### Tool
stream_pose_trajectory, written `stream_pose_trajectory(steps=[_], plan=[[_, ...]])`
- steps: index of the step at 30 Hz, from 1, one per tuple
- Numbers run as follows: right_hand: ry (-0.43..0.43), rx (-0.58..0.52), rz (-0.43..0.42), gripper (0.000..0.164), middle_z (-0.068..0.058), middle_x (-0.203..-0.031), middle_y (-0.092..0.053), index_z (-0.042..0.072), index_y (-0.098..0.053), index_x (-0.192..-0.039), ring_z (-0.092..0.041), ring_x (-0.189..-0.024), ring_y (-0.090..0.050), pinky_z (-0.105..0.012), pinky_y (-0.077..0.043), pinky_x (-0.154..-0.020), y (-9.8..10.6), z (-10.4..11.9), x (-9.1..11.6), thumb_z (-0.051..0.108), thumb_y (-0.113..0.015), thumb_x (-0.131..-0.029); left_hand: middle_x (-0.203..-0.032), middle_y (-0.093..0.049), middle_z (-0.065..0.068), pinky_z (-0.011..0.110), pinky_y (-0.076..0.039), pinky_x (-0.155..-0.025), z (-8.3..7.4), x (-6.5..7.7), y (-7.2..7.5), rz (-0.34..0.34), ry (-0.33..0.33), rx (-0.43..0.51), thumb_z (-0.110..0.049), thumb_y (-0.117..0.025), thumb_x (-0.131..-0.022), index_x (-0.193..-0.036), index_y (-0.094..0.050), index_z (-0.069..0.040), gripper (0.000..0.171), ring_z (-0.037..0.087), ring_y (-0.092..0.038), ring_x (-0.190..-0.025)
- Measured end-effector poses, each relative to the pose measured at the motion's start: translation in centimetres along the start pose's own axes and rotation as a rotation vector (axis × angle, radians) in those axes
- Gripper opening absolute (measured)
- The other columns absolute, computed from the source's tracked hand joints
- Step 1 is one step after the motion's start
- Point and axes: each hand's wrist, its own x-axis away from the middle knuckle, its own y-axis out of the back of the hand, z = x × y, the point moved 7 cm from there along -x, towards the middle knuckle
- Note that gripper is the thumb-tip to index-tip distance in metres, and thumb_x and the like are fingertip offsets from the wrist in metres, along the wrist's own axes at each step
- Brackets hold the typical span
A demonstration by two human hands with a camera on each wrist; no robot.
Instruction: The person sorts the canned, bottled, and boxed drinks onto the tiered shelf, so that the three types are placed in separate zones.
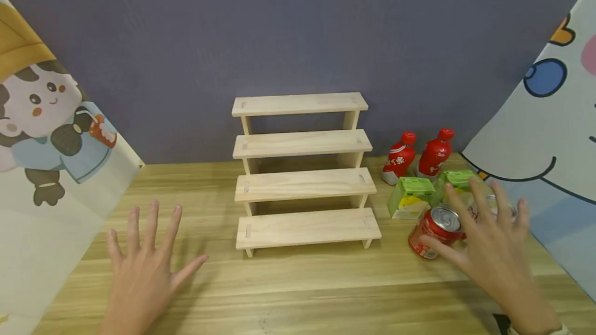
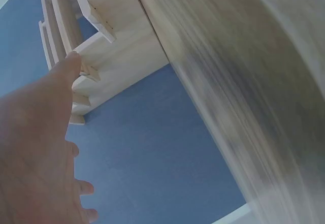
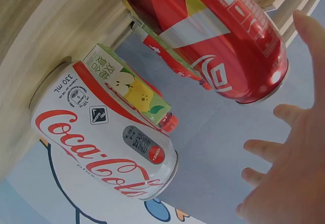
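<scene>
My left hand [image 1: 142, 273] hovers over the left of the table with its fingers spread and nothing in it. In the left wrist view its thumb [image 2: 66, 69] overlaps the side of the wooden shelf [image 2: 124, 41]. On the right, my right hand [image 1: 498, 252] is spread above the drinks, holding nothing. Nearest to it are a red soda can [image 1: 430, 234] and a white Coca-Cola can [image 3: 101, 132], both upright; in the head view the fingers partly hide the white one. Behind the cans stand two green juice cartons [image 1: 410, 198] and two red bottles [image 1: 399, 162].
A four-step wooden display shelf [image 1: 307, 229] stands in the middle of the wood-grain table [image 1: 298, 293], its steps bare. A grey-blue panel [image 1: 298, 30] rises behind it. Cartoon-printed panels flank the table at left [image 1: 37, 242] and right [image 1: 526, 133].
</scene>
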Motion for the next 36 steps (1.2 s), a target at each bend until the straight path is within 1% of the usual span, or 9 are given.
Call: stream_pose_trajectory(steps=[2, 6, 11, 17, 21, 24, 28, 32, 36], plan=[[0.002, 0.004, -0.011, 0.117, -0.024, -0.154, -0.03, 0.016, -0.046, -0.147, -0.044, -0.148, -0.009, -0.074, 0.0, -0.109, 0.1, -0.1, -0.1, 0.099, -0.039, -0.065, -0.166, -0.004, 0.014, 0.07, 0.006, -0.111, 0.0, 0.0, -0.2, 0.017, 0.002, 0.003, -0.09, -0.034, -0.08, -0.159, -0.024, -0.024, 0.103, 0.042, 0.001, -0.151], [-0.021, 0.001, -0.008, 0.118, -0.026, -0.15, -0.035, 0.015, -0.048, -0.145, -0.051, -0.144, -0.016, -0.076, -0.005, -0.108, 0.2, -0.5, -0.3, 0.098, -0.046, -0.061, -0.166, -0.005, 0.015, 0.069, 0.005, -0.112, -0.5, -0.1, -0.7, 0.043, -0.02, -0.001, -0.088, -0.032, -0.083, -0.159, -0.024, -0.023, 0.101, 0.04, 0.002, -0.151], [-0.03, -0.03, -0.005, 0.116, -0.03, -0.14, -0.044, 0.013, -0.048, -0.145, -0.057, -0.134, -0.03, -0.077, -0.021, -0.101, 0.4, -0.5, -0.7, 0.091, -0.06, -0.059, -0.159, -0.025, 0.023, 0.073, -0.008, -0.111, -2.2, -0.7, -0.9, 0.011, -0.1, -0.003, -0.086, -0.023, -0.087, -0.153, -0.037, -0.019, 0.095, 0.044, -0.016, -0.148], [-0.004, -0.087, 0.022, 0.1, -0.032, -0.133, -0.051, 0.007, -0.051, -0.141, -0.053, -0.122, -0.045, -0.073, -0.039, -0.091, 0.4, 0.7, -0.9, 0.065, -0.08, -0.065, -0.144, -0.044, 0.024, 0.073, -0.021, -0.105, -4.2, -1.1, -1.0, 0.059, -0.124, 0.103, -0.072, -0.048, -0.089, -0.147, -0.045, -0.016, 0.081, 0.046, -0.037, -0.134], [0.032, -0.141, 0.007, 0.089, -0.03, -0.13, -0.054, 0.003, -0.054, -0.137, -0.05, -0.121, -0.047, -0.064, -0.037, -0.103, 0.5, 1.3, -0.8, 0.068, -0.069, -0.079, -0.143, -0.046, 0.02, 0.072, -0.023, -0.104, -5.3, -1.4, -1.4, 0.151, -0.104, 0.227, -0.059, -0.065, -0.087, -0.151, -0.041, -0.019, 0.079, 0.043, -0.041, -0.131], [0.058, -0.182, -0.012, 0.084, -0.028, -0.128, -0.056, 0.002, -0.056, -0.135, -0.049, -0.12, -0.049, -0.06, -0.036, -0.106, 0.6, 1.6, -0.6, 0.07, -0.061, -0.086, -0.145, -0.046, 0.016, 0.071, -0.023, -0.104, -5.9, -1.5, -1.7, 0.23, -0.086, 0.344, -0.053, -0.069, -0.088, -0.154, -0.034, -0.025, 0.08, 0.041, -0.043, -0.131], [0.062, -0.206, -0.004, 0.081, -0.026, -0.129, -0.055, 0.004, -0.055, -0.137, -0.048, -0.119, -0.049, -0.06, -0.038, -0.103, 0.3, 1.8, -0.4, 0.069, -0.057, -0.089, -0.142, -0.05, 0.013, 0.068, -0.034, -0.102, -6.1, -1.6, -2.5, 0.35, -0.012, 0.513, -0.05, -0.064, -0.095, -0.156, -0.028, -0.028, 0.074, 0.036, -0.048, -0.128], [0.068, -0.22, -0.03, 0.084, -0.027, -0.126, -0.057, 0.002, -0.056, -0.135, -0.048, -0.116, -0.052, -0.059, -0.036, -0.104, -0.1, 1.9, -0.3, 0.073, -0.047, -0.092, -0.122, -0.061, 0.007, 0.052, -0.051, -0.091, -6.3, -2.2, -3.8, 0.47, 0.099, 0.722, -0.047, -0.057, -0.099, -0.151, -0.032, -0.023, 0.062, 0.023, -0.06, -0.112], [0.062, -0.235, -0.046, 0.082, -0.027, -0.126, -0.058, 0.0, -0.056, -0.134, -0.048, -0.114, -0.053, -0.062, -0.039, -0.098, -0.5, 2.0, -0.2, 0.071, -0.043, -0.094, -0.111, -0.063, 0.005, 0.037, -0.054, -0.084, -6.6, -2.6, -5.0, 0.579, 0.159, 0.903, -0.044, -0.053, -0.102, -0.147, -0.035, -0.018, 0.055, 0.016, -0.063, -0.099]])
